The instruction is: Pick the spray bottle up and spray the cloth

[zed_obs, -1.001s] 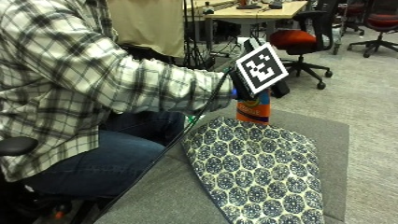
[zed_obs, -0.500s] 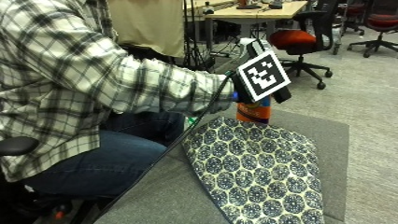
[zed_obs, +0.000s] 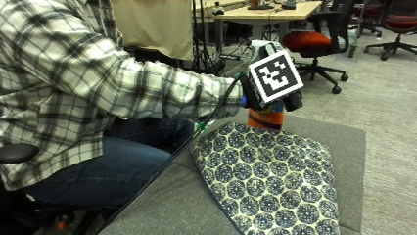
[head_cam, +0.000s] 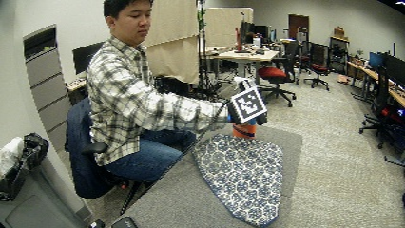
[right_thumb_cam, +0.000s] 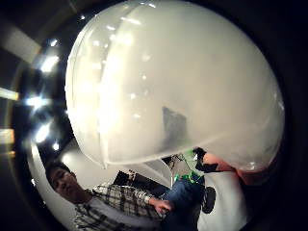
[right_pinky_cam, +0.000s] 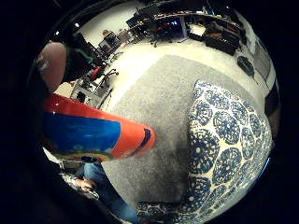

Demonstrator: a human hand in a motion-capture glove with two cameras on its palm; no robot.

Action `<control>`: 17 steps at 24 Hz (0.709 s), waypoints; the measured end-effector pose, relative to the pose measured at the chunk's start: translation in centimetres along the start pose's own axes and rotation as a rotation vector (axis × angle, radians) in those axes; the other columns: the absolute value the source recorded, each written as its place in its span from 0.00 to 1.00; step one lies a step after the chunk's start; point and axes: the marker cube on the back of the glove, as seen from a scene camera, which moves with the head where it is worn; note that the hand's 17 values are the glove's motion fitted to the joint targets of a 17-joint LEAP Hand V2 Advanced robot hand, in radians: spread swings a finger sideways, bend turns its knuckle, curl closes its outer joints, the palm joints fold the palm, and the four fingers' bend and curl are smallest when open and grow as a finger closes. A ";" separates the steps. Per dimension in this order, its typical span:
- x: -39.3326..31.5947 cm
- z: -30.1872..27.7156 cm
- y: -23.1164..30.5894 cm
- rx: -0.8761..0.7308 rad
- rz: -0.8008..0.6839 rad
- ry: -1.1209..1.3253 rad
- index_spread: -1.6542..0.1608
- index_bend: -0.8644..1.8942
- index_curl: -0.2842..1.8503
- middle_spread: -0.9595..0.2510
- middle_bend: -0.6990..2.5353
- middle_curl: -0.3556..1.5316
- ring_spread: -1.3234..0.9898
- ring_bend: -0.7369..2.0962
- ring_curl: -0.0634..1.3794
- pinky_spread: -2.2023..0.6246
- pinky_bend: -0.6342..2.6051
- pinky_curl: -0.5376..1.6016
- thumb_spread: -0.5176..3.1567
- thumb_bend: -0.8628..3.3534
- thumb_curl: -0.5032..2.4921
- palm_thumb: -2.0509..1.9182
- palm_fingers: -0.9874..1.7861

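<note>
Bottle (zed_obs: 265, 117) grasped by right hand (zed_obs: 261, 95) fingers, lifted above bench (zed_obs: 348, 147) beside cloth (zed_obs: 273, 181). Pickup done; next aim nozzle at cloth, squeeze trigger.

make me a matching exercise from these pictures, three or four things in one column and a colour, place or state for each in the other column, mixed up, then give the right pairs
Things:
1. spray bottle
2. cloth
3. right hand
4. office chair

Descriptions:
A. lies flat on the grey table, blue and white pattern
B. red seat, stands on the floor behind the table
C. orange body, held above the table
D. black glove, grips the bottle

Pairs: 1-C, 2-A, 3-D, 4-B
</note>
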 end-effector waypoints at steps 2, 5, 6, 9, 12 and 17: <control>0.0 -0.1 0.1 -0.009 0.012 0.015 0.79 0.37 0.41 0.72 0.35 0.48 0.52 0.42 0.38 0.79 0.30 0.43 0.33 0.19 0.40 0.75 0.70; 0.2 -0.3 0.3 -0.038 0.037 0.051 0.78 0.36 0.40 0.73 0.33 0.47 0.52 0.40 0.37 0.80 0.28 0.42 0.35 0.19 0.39 0.73 0.65; 0.3 -0.4 0.4 -0.051 0.048 0.065 0.78 0.37 0.40 0.73 0.33 0.47 0.53 0.40 0.37 0.81 0.28 0.42 0.35 0.19 0.39 0.73 0.62; 0.7 -0.9 0.8 -0.097 0.081 0.116 0.76 0.35 0.38 0.73 0.30 0.45 0.55 0.37 0.36 0.82 0.28 0.43 0.36 0.19 0.38 0.71 0.47; 1.1 -1.7 1.4 -0.148 0.107 0.185 0.74 0.34 0.36 0.72 0.29 0.44 0.56 0.36 0.35 0.83 0.29 0.43 0.37 0.19 0.37 0.69 0.42; 1.0 -3.3 2.9 -0.201 0.108 0.283 0.72 0.35 0.32 0.72 0.27 0.41 0.58 0.34 0.30 0.84 0.29 0.41 0.38 0.19 0.35 0.67 0.39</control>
